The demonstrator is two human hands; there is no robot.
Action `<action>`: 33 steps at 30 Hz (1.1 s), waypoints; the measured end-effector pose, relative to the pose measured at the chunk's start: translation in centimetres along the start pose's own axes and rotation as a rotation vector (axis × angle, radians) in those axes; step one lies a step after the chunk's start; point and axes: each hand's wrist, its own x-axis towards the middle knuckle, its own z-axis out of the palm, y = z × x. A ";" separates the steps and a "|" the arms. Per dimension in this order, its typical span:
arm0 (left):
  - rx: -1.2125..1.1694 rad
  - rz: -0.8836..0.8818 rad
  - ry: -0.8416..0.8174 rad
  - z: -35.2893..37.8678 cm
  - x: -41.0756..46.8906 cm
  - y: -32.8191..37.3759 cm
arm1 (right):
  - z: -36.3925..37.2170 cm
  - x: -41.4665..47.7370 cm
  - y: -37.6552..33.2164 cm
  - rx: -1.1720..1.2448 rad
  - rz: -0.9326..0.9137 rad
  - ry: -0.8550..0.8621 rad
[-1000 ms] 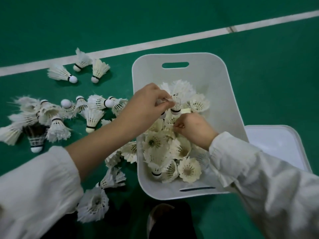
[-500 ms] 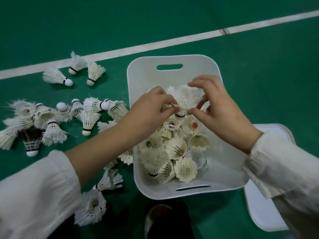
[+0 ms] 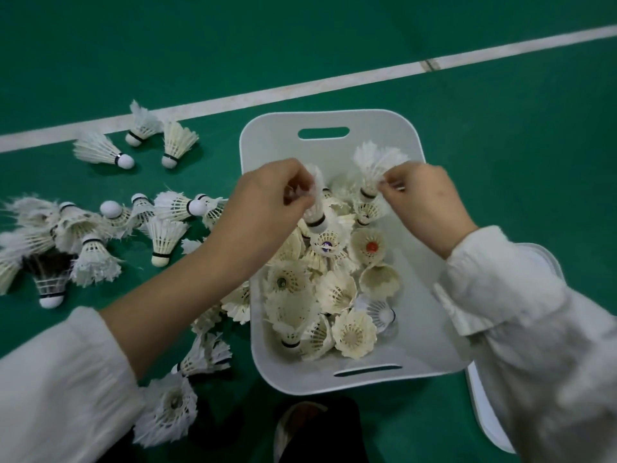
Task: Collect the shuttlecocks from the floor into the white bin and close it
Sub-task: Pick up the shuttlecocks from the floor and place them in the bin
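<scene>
On the far left, a loose heap of shuttlecocks [image 3: 163,233] lay on the green floor [image 3: 500,145], among them one with dark feathers [image 3: 50,279] standing on its cork. Three more [image 3: 96,150] lay apart from the heap, just below the white court line [image 3: 300,88]. Nearer the person, a few further shuttlecocks [image 3: 170,406] lay against the left wall of the white bin [image 3: 273,142], partly hidden under the left forearm.

The left hand [image 3: 267,202] reached in over the bin's left rim, its fingers curled and pinching the feathers of one shuttlecock [image 3: 315,208], which hung cork down just above the pile in the bin [image 3: 334,292]. That pile filled the left and middle of the bin, most of the pieces lying feathers up.

To the right, the right hand [image 3: 424,202] pinched a second shuttlecock [image 3: 377,165] by its skirt over the far part of the bin, feathers up and cork pointing down, near the pile. The two held shuttlecocks were close together but apart.

The bin stood open on the floor. Its white lid [image 3: 484,416] lay flat just beside its right side, largely covered by the right white sleeve [image 3: 534,329].
</scene>
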 end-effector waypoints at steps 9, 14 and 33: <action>0.227 0.173 -0.068 0.6 -0.4 -1.2 | 6.1 2.1 1.9 -0.143 0.122 -0.187; 0.239 0.166 -0.099 0.7 -0.2 -1.2 | 5.8 2.0 1.0 -0.264 0.045 -0.259; 0.326 0.252 -0.115 -3.4 1.1 -1.2 | 1.6 1.6 -3.0 0.092 -0.172 -0.004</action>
